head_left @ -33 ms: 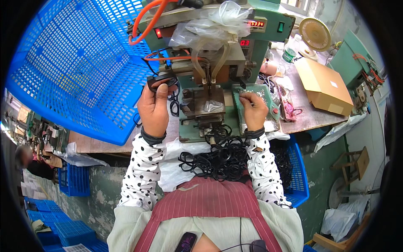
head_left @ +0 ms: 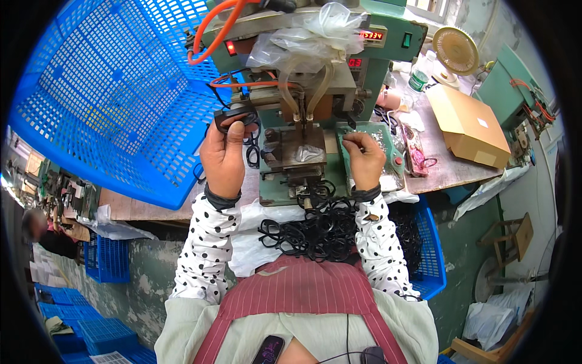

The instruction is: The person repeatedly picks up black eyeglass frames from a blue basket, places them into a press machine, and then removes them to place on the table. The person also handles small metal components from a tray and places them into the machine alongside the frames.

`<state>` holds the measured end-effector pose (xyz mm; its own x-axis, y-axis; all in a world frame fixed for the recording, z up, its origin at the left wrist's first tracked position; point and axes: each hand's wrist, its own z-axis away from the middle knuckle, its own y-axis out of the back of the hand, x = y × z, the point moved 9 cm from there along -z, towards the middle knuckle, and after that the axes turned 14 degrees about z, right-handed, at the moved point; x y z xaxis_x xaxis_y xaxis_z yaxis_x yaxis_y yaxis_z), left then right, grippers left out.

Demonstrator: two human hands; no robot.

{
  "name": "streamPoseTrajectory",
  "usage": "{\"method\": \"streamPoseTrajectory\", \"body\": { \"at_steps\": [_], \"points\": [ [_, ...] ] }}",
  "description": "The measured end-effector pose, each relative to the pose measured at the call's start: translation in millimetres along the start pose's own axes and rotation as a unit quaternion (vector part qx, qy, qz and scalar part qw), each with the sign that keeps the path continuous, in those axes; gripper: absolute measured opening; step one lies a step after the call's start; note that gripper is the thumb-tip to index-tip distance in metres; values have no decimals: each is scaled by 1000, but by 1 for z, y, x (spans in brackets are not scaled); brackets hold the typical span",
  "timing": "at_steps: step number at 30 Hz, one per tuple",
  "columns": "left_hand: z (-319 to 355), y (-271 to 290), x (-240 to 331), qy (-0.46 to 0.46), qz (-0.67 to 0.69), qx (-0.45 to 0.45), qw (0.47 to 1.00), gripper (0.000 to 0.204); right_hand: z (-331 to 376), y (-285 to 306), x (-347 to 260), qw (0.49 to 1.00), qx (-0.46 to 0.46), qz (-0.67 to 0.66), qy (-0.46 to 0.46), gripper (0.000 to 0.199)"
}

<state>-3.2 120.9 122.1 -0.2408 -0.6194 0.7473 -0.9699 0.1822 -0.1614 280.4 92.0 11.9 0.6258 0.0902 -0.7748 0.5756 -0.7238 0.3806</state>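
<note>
Left hand is resting its grip against a black rounded piece at the left side of the machine, thumb pointing up to it, though whether the grip is clamping on it I cannot tell. Right hand is holding its fingertips together over the left part of a green tray; anything they may be pinching is too small to make out. Small shiny pieces are lying in that tray, just beyond the fingers. Between the two hands, a metal block is sitting under the machine, with a bit of clear plastic lying on it. Nearer, a tangled heap of black loops is spilling between the forearms, reaching the red striped apron. Above the block, two clear tubes are curving down, and farther up a crumpled plastic bag is draping over the green machine. To the left, a large blue crate is tilting toward the machine. On the right, a cardboard box is standing on the desk, a bottle is standing farther back, and a blue basket is sitting lower and nearer, holding more black pieces.
</note>
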Motion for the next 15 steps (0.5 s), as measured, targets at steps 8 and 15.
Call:
{"method": "streamPoseTrajectory", "body": {
  "at_steps": [8, 15],
  "points": [
    [5, -4, 9, 3, -32, 13, 999, 23, 21, -18, -60, 994, -35, -101, -3, 32],
    [-5, -3, 6, 12, -60, -2, 998, 20, 24, -24, -77, 997, -37, -63, 18, 46]
  ]
}}
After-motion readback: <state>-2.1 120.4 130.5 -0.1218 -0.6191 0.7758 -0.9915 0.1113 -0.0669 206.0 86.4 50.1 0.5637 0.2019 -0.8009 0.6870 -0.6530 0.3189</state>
